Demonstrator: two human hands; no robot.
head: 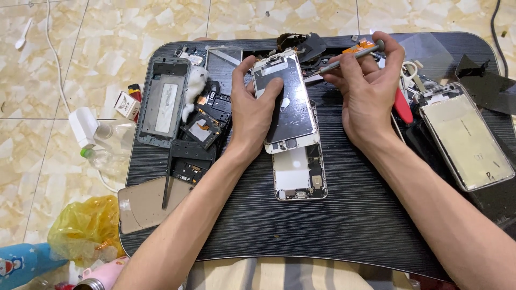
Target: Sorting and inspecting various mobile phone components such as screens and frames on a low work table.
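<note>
Screen assembly (pixel 285 102), gripped by the left hand (pixel 252 107), could crack if the screwdriver (pixel 344 59) held in the right hand (pixel 368 91) slips.

Both bare forearms reach in from the near edge and converge toward the far middle. The left hand (pixel 257 107) lies palm down, fingers curled in a grip with the thumb pressed flat. The right hand (pixel 368 91) is back up, fingers pinched together.
</note>
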